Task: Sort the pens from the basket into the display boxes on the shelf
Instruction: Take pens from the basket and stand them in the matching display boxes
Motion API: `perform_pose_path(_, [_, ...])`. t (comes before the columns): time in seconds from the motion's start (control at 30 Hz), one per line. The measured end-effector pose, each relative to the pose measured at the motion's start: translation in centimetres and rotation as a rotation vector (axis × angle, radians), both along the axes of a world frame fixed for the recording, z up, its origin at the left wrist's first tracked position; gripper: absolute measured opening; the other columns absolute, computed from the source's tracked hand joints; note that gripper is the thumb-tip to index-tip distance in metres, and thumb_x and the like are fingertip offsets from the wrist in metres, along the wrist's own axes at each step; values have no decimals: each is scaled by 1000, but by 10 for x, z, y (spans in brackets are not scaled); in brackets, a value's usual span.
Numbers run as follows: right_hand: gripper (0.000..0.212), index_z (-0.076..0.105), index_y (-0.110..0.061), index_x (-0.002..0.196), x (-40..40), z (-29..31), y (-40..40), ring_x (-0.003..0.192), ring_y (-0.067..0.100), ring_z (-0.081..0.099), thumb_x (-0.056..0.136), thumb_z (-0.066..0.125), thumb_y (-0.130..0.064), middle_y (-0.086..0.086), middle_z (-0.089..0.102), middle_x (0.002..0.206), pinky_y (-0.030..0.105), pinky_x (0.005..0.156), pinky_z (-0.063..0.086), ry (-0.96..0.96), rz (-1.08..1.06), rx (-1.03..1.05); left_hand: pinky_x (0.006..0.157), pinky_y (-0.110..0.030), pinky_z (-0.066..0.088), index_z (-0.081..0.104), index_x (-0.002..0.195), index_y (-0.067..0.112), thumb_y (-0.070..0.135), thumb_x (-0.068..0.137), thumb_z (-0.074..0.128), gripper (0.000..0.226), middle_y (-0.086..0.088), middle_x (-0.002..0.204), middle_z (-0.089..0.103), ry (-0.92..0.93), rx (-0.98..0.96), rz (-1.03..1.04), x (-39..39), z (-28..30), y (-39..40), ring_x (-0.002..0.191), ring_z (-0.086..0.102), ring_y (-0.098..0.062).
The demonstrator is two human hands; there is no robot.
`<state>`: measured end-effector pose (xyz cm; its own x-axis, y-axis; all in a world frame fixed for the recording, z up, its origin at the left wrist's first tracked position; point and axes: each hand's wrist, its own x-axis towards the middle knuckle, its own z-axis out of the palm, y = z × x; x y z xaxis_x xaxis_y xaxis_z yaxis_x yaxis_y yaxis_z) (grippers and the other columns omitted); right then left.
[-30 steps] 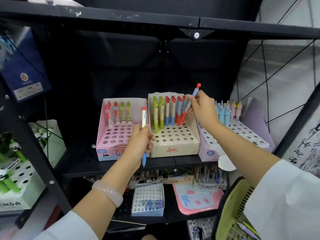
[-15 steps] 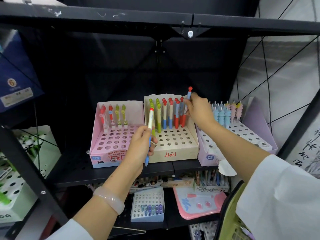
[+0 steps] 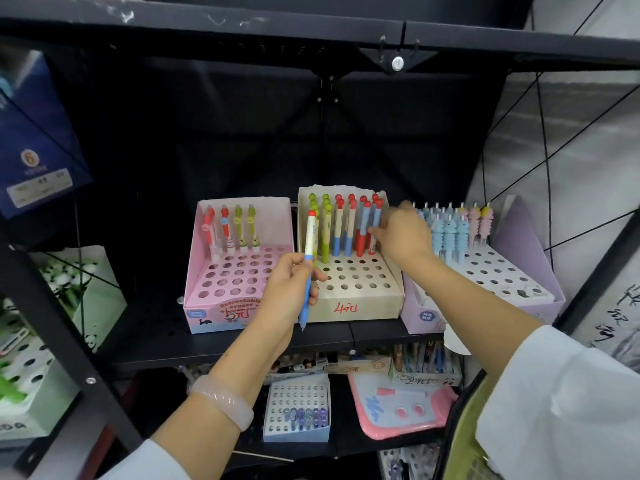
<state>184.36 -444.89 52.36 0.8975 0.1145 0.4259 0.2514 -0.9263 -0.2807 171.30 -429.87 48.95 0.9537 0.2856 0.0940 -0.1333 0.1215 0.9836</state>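
Note:
My left hand (image 3: 287, 289) grips a pen (image 3: 310, 244) with a red cap, cream barrel and blue tip, upright in front of the beige display box (image 3: 353, 308). My right hand (image 3: 403, 237) reaches to the box's back right corner, where its fingertips pinch the lower part of a red and blue pen (image 3: 375, 216) standing in a hole. Green, blue and red pens fill the beige box's back rows. The pink box (image 3: 221, 308) on the left holds a back row of red and green pens. The purple box (image 3: 519, 289) on the right holds blue and pink pens.
The yellow-green basket (image 3: 464, 441) hangs at the bottom right, by my right sleeve. A black shelf bar (image 3: 311, 32) crosses overhead. The lower shelf carries a small white pen box (image 3: 298, 433) and a pink board (image 3: 398, 407). Panda boxes (image 3: 69, 289) stand at the left.
My right hand has lowered the red and blue pen into the beige box's back right holes. My left hand with its pen has drifted right, toward the beige box.

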Motion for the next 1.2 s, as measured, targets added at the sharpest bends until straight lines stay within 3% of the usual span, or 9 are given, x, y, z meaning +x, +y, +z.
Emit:
perform_pose_path(0.1, [23,62,-7,96,-22,5,9,75,10,55,93,54,-28,-2,55,92,22,67,39,-76,227,332,45,-18,42,52,94,14,11,98,40,13,1,70,61,-30,8,0,1,-1,-1,45,46,-2])
perform_pose_path(0.17, [21,66,-15,96,-45,9,21,67,-5,54,94,52,-32,-13,58,79,10,62,40,172,495,472,46,-18,43,52,95,14,12,98,41,12,2,69,62,-44,21,-10,2,0,-3,46,47,-2])
perform_pose_path(0.27, [20,65,-13,86,-67,6,31,62,-1,52,93,53,-27,-7,59,70,11,61,45,417,704,506,51,-18,46,53,96,17,14,98,41,13,2,74,63,-53,44,-19,2,2,-7,52,55,-2])
perform_pose_path(0.4, [15,59,-9,87,-66,11,34,69,11,60,95,50,-18,2,62,77,23,70,52,356,665,676,66,-9,45,53,104,26,18,97,45,14,14,97,63,-82,206,30,-2,4,-2,86,60,6])
perform_pose_path(0.53, [14,49,-14,86,-44,20,26,65,12,62,98,43,-18,7,62,83,20,60,55,160,479,911,80,-1,35,49,125,22,12,95,46,32,20,113,52,-155,474,101,-7,5,16,104,49,8])
perform_pose_path(0.67, [13,48,-8,93,-27,10,19,75,32,66,98,44,-19,19,65,90,46,68,55,11,347,717,94,-18,29,46,131,23,19,95,46,36,19,120,46,-100,618,99,-10,-1,30,116,40,2])
perform_pose_path(0.97, [15,44,-12,86,-20,-30,37,67,27,59,98,43,-21,14,62,78,36,60,49,120,361,223,95,-20,31,46,116,33,14,94,46,29,19,117,51,-102,555,66,-18,-4,38,112,46,1])
perform_pose_path(1.1, [19,54,-6,94,-20,-31,37,62,18,53,96,47,-23,8,59,71,25,52,38,152,312,245,96,-19,32,48,119,28,12,94,47,30,17,118,51,-118,547,62,-21,-4,38,113,46,1])
perform_pose_path(1.2, [23,57,-7,111,-28,-22,28,67,12,53,94,52,-22,1,58,76,21,58,39,197,335,293,87,-5,34,48,120,26,11,94,47,30,20,111,51,-141,541,47,-24,-3,28,105,48,6])
